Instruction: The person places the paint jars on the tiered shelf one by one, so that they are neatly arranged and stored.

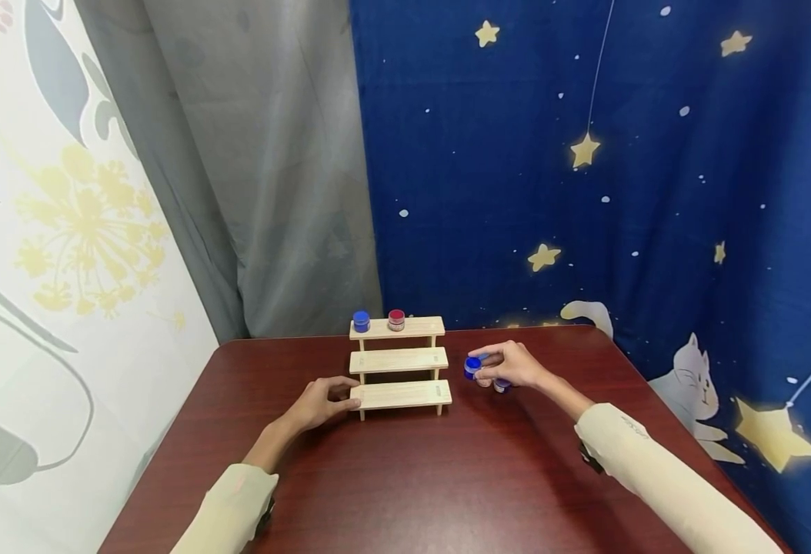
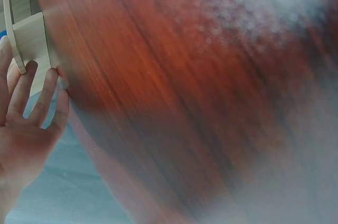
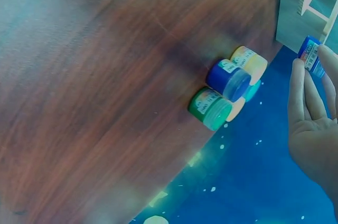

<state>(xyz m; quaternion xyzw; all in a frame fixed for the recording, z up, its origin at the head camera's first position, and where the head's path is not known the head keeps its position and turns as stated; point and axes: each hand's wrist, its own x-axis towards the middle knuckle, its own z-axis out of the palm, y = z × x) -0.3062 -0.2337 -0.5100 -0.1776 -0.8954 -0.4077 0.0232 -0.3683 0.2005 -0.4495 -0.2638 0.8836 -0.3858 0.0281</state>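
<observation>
A three-tier wooden step rack (image 1: 401,395) stands near the table's far edge. My left hand (image 1: 321,403) grips the left end of its lowest tier; in the left wrist view the fingers (image 2: 42,97) lie against the rack's end. My right hand (image 1: 514,364) pinches a small blue paint jar (image 1: 472,368) between thumb and fingertips, right of the rack. This jar (image 3: 310,54) shows its label in the right wrist view. On the top tier sit a blue jar (image 1: 361,322) at the left end and a red jar (image 1: 396,320) beside it.
Several jars cluster on the table beside my right hand: a green one (image 3: 210,109), a dark blue one (image 3: 228,80), a yellow one (image 3: 249,64), and others partly hidden. Behind the dark red table (image 1: 405,477) hang a grey curtain (image 1: 295,169) and a blue starry curtain (image 1: 475,169).
</observation>
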